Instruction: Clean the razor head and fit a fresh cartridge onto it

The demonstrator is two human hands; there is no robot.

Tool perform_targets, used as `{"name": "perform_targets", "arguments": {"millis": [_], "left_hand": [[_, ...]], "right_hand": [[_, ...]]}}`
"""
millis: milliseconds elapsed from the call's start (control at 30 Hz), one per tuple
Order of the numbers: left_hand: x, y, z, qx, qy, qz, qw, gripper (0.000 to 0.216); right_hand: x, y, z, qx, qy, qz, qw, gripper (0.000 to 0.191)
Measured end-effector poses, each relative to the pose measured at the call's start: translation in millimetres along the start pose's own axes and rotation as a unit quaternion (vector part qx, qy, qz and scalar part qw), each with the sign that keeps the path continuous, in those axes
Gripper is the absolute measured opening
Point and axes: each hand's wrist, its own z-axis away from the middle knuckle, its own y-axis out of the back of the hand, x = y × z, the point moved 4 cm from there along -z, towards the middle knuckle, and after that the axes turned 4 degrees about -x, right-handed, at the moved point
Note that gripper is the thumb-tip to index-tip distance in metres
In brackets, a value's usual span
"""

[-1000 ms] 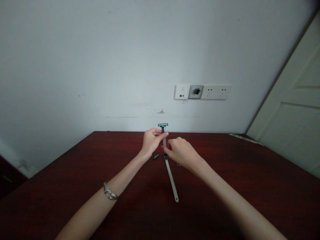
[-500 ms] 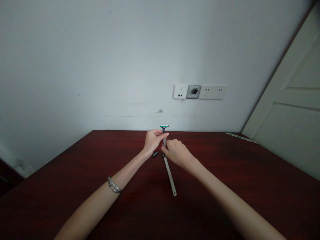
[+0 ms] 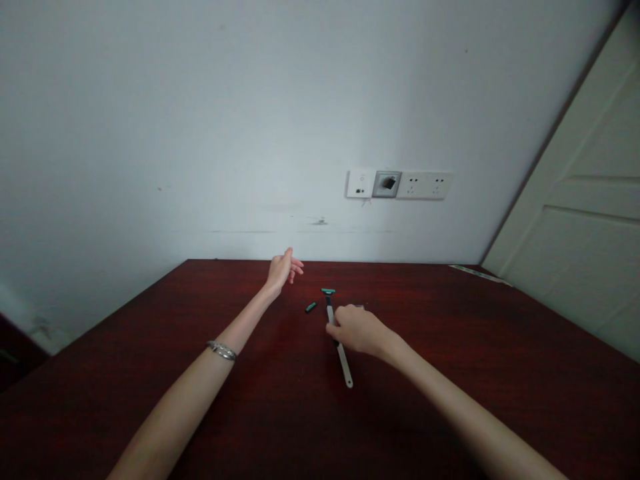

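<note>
Lying on the table (image 3: pixel 150 373), the razor (image 3: pixel 345 363) passes under the right hand (image 3: pixel 357 331), which is closed around its mid-handle. Its long axis runs from the green head just beyond the grip to the tail nearer the person. The left hand (image 3: pixel 283 268) hangs open and empty, farther off to the left. A cap (image 3: pixel 311 307) lies left of the grip. Behind are a wall (image 3: pixel 200 133), sockets (image 3: pixel 425 185) and a door (image 3: pixel 590 227).

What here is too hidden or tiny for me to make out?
All in the head view:
razor: its middle is covered by the right hand.
small green piece: too small to identify.
dark object in the wall socket panel: too small and blurred.
</note>
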Motion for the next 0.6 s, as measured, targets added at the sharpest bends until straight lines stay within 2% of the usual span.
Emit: {"name": "perform_targets", "arguments": {"millis": [233, 600], "left_hand": [[-23.8, 11.3, -14.5, 0.02, 0.017, -0.046, 0.999, 0.06], [-37.3, 10.5, -22.3, 0.05, 0.01, -0.113, 0.992, 0.053]], "right_hand": [[-20.3, -27.2, 2.4, -0.014, 0.024, 0.033, 0.999, 0.037], [-29.6, -35.8, 4.1, -0.01, 0.022, 0.062, 0.998, 0.035]]}}
